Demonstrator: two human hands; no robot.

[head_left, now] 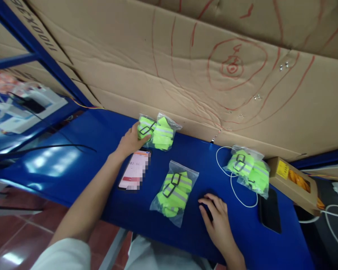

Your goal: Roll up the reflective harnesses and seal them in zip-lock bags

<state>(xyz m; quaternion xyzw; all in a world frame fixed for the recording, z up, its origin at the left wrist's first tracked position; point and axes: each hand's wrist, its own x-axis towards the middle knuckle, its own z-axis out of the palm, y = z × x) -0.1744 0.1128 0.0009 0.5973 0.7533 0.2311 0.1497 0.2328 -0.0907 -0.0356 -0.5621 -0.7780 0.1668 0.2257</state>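
My left hand (133,139) reaches to the back of the blue table (101,129), its fingers closed on the left one of two clear bags of green reflective straps (146,126). The other bag (162,134) lies against it on the right. Near the front edge rests a single bag of green straps with black buckles (174,191). To the right of that bag, my right hand (215,217) is on the table with curled fingers apart and nothing in them. A lit phone (135,168) lies below my left wrist.
At the right are two more strap bags (249,167), a white cable (236,191), a dark phone (270,212) and an open cardboard box (294,183). A cardboard wall (124,75) with red markings stands behind. Black cables (59,146) cross the left side.
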